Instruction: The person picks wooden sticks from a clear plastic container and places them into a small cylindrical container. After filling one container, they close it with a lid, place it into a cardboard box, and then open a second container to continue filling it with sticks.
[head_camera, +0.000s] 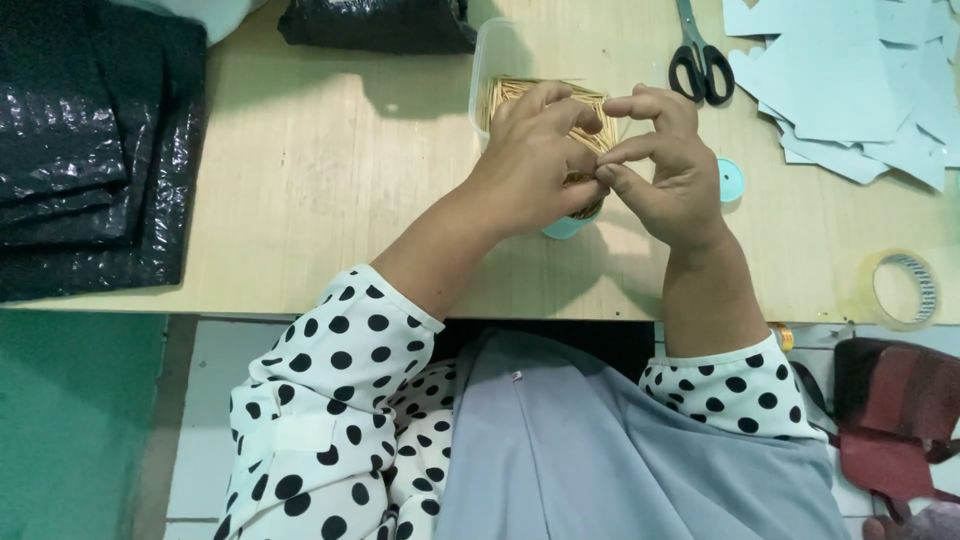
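Both hands meet over a wooden table (330, 200). My left hand (535, 160) is wrapped around a small light-blue container (568, 226) that is mostly hidden, only its bottom edge showing. My right hand (665, 170) pinches at the container's top with thumb and forefinger, among thin wooden sticks. Just behind the hands stands a clear plastic box (492, 60) filled with several toothpick-like sticks (510, 92). A round light-blue lid (731, 180) lies flat on the table right of my right hand.
Black scissors (700, 62) lie at the back right beside a heap of pale blue paper pieces (860, 90). A roll of clear tape (900, 290) sits near the right front edge. Folded black plastic bags (90, 150) cover the left; another black bag (380, 25) lies at the back.
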